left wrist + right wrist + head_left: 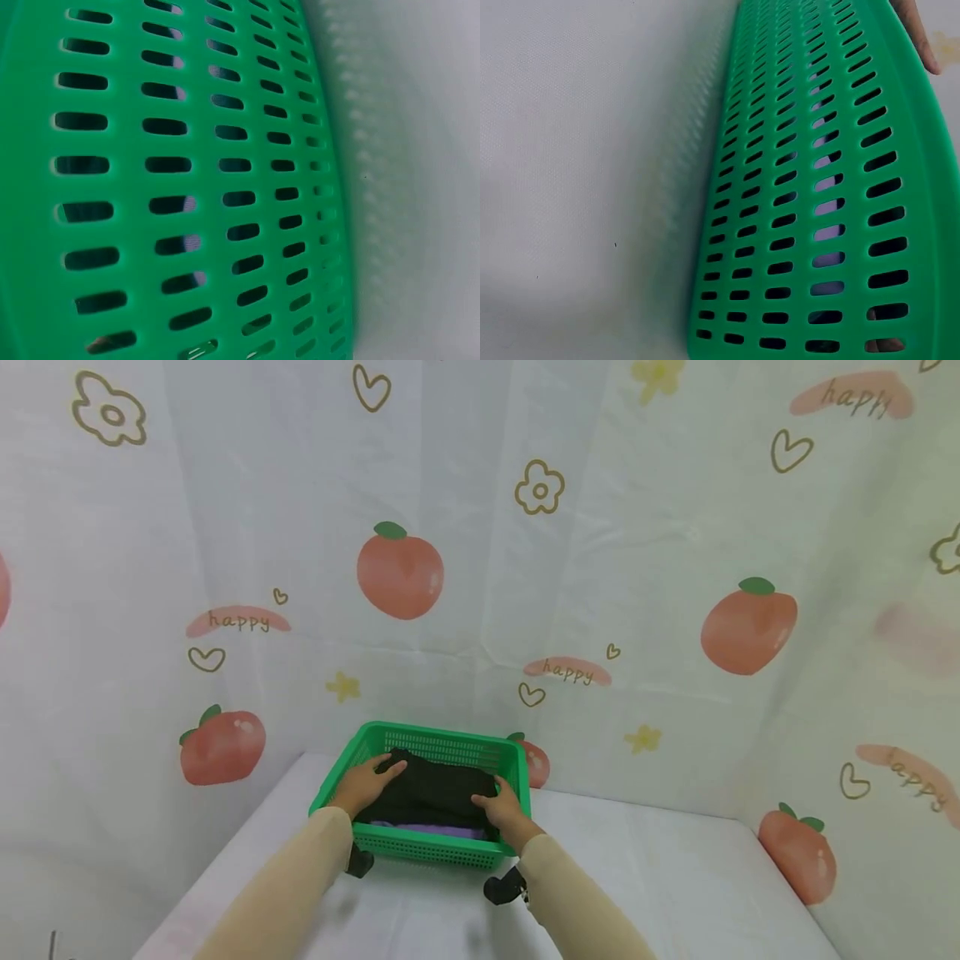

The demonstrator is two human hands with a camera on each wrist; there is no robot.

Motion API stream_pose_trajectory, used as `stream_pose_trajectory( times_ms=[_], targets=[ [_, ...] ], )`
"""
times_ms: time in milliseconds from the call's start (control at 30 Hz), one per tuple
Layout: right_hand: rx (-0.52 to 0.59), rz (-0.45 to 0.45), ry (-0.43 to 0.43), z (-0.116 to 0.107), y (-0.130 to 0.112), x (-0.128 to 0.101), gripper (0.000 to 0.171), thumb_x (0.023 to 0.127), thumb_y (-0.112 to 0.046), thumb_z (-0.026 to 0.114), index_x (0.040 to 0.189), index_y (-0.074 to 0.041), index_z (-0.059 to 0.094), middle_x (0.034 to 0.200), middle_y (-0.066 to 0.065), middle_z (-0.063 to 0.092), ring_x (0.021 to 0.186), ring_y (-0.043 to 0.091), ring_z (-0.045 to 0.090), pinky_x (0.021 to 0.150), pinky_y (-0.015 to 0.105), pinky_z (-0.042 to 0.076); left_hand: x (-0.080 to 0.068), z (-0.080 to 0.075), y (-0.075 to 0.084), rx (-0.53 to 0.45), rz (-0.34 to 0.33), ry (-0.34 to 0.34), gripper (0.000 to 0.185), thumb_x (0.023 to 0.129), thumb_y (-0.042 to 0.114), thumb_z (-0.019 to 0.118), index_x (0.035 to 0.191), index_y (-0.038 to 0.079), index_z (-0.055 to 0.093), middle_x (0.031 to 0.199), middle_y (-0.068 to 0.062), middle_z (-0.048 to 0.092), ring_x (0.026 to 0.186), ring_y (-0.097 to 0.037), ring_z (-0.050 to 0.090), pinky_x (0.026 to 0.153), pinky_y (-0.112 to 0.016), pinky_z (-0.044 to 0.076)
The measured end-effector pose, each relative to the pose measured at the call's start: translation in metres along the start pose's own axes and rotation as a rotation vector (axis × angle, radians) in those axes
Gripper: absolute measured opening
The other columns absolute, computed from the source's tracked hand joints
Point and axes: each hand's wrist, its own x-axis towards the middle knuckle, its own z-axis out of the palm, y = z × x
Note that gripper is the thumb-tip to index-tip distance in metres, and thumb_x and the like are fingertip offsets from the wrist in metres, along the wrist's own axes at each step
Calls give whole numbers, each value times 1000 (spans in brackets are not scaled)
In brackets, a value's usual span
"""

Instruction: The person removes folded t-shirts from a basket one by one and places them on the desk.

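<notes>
A green slotted plastic basket point(442, 737) stands on the white table near the back corner. Inside it a folded black cloth point(438, 793) lies on top of a purple cloth point(435, 830). My left hand point(365, 783) rests flat on the black cloth's left part, fingers stretched over it. My right hand point(501, 808) lies on its right near corner. The left wrist view is filled by the basket's wall point(187, 97), with purple showing through the slots. In the right wrist view, the basket's wall point(930, 187) runs beside bare table, and a fingertip point(916, 34) shows above the rim.
The white table point(675, 877) is closed in by a fabric backdrop printed with peaches point(400, 572) at the left, back and right. Black wrist camera mounts point(504, 887) hang under both sleeves just before the basket's near wall.
</notes>
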Motion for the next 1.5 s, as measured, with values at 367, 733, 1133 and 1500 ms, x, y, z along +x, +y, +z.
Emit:
stream_pose_trajectory(
  times_ms=[367, 733, 1133, 1500],
  targets=[
    [21, -34, -55, -1, -1, -1, 67, 93, -4, 65, 152, -4, 34, 151, 34, 32, 137, 49, 35, 106, 58, 40, -2, -3, 1, 85, 37, 21, 75, 92, 46, 66, 151, 8, 39, 151, -28, 38, 129, -55, 42, 100, -68, 38],
    [46, -50, -138, 0, -4, -4, 74, 95, 1, 60, 157, -8, 22, 157, 32, 19, 143, 50, 22, 110, 59, 34, -8, -9, 0, 39, 50, -2, 69, 91, 29, 72, 149, 8, 43, 151, -30, 36, 131, -54, 41, 98, -63, 44],
    [101, -43, -184, -1, -1, -4, 77, 96, 5, 56, 159, -10, 14, 160, 30, 7, 145, 49, 12, 111, 62, 30, -4, -10, -5, 37, 65, 33, 63, 88, 18, 75, 144, 7, 50, 147, -30, 41, 133, -52, 38, 101, -61, 42],
    [174, -12, -202, -5, -5, -4, 77, 98, 3, 54, 160, -13, 11, 161, 27, 2, 146, 50, 9, 110, 66, 28, -2, -14, 2, 17, 68, 60, 60, 88, 20, 75, 142, 7, 53, 147, -29, 42, 134, -51, 38, 103, -60, 41]
  ],
)
